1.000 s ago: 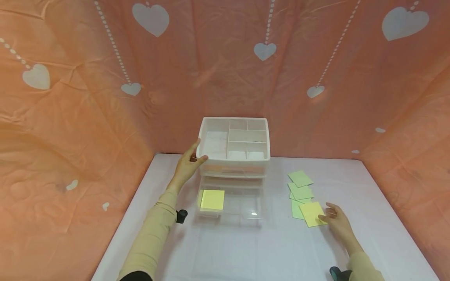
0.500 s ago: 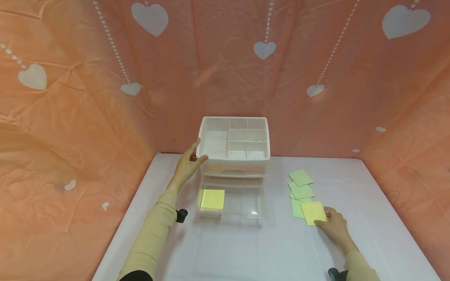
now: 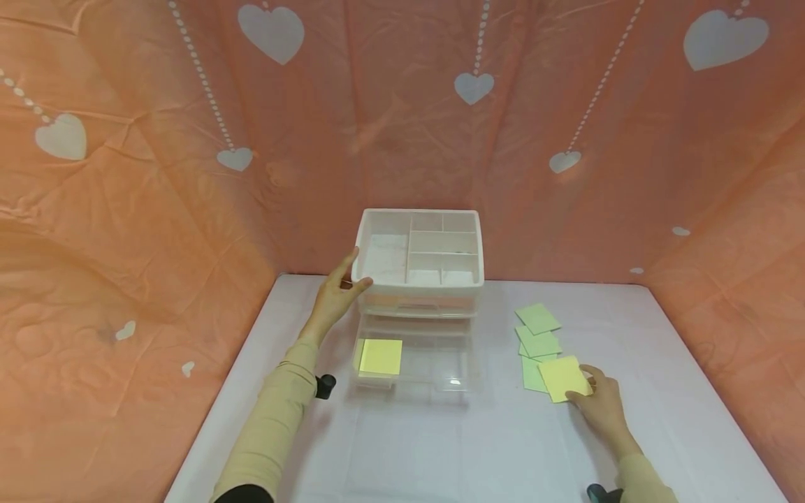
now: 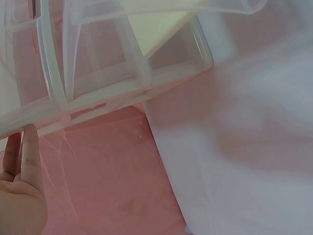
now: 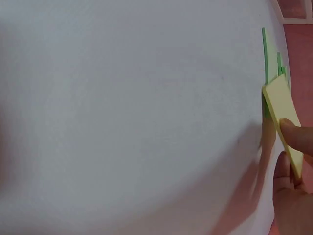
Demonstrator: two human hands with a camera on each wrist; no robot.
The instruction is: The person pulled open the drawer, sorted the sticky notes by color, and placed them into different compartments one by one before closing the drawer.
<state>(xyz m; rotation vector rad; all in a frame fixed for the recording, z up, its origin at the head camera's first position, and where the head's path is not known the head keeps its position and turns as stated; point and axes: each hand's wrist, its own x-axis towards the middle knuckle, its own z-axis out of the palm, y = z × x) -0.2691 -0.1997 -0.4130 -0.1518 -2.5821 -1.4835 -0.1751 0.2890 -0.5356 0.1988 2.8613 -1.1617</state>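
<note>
From the head view, I have the sleeved left forearm [image 3: 270, 402] stretched from the bottom edge up to the left hand [image 3: 330, 299], just left of centre, thumb spread away from extended fingers. At lower right, a shorter stretch of right forearm [image 3: 643, 476] shows, the right hand [image 3: 602, 406] angled up-left, thumb and fingers pinching.

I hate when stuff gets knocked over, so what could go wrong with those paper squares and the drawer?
The yellow square paper pad might slip, since the right hand pinches it near one end. It's close to the light-green square paper pads, so it could nudge them. The clear plastic drawer sticks out from the white plastic organizer, so it might get bumped.
</note>
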